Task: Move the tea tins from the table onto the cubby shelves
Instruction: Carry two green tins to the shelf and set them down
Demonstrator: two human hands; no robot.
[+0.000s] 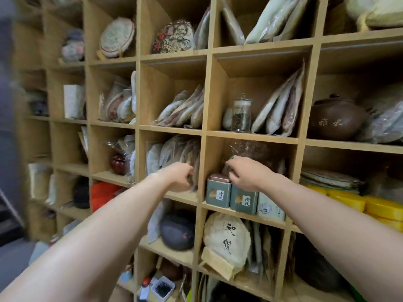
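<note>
Three tea tins stand side by side at the front of one cubby of the wooden shelf unit (202, 149). The left green tin (218, 194) shows its brown lid. My right hand (246, 175) is curled over the top of the middle green tin (243, 200), hiding its lid. A pale tin (270, 209) stands to the right of them, under my wrist. My left hand (177, 176) is in the cubby to the left, fingers curled against the bagged tea cakes (174, 155); I see no tin in it. The table is out of view.
A bag of dark loose tea (250, 153) fills the cubby behind the tins. Yellow round boxes (370, 205) sit in the cubby to the right. A paper-wrapped tea cake (226, 238) and a dark teapot (177, 233) sit in the cubbies below. A glass jar (241, 114) stands in the cubby above.
</note>
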